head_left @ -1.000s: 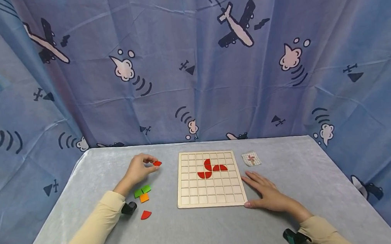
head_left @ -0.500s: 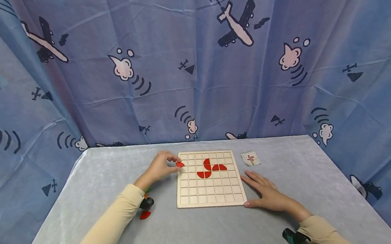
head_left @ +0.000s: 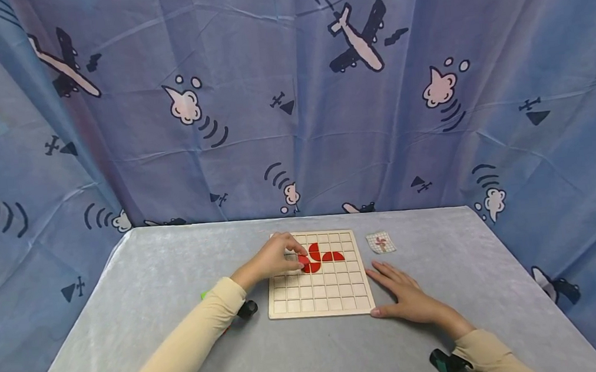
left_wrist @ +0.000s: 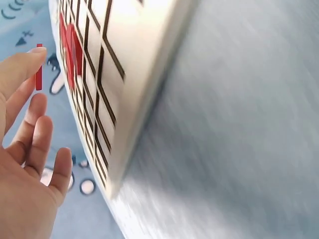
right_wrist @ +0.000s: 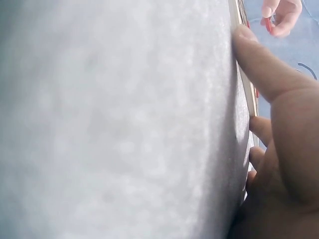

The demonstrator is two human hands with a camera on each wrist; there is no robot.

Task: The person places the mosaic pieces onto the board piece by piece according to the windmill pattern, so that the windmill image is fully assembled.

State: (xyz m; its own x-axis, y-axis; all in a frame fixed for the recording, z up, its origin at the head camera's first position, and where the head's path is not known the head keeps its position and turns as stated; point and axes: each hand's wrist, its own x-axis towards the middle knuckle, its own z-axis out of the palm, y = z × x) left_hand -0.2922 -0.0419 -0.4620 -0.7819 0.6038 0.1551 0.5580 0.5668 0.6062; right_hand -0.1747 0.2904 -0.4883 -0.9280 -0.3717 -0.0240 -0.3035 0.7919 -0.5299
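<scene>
Over the left part of the wooden grid board (head_left: 335, 302), my left hand (head_left: 272, 259) pinches a red tile (left_wrist: 39, 74) between thumb and fingertips. Seen edge-on in the left wrist view, that tile is held up off the board's face. Several red quarter-circle tiles (head_left: 333, 257) lie in the squares near the board's middle, partly overlapped by my left fingertips in the head view. My right hand (head_left: 407, 297) rests at the board's right edge, fingers spread, its thumb (right_wrist: 246, 42) touching the rim near the front corner.
A small card (head_left: 381, 242) printed with a grid and a red figure lies beyond the board's right side. Left of the board, a green tile (head_left: 204, 294) and a red tile (head_left: 226, 330) peek out from behind my left sleeve (head_left: 199, 330).
My left hand has carried the red tile rightward from the table left of the board to over the tiles near its middle. My left forearm now covers most loose tiles. The right hand stays put.
</scene>
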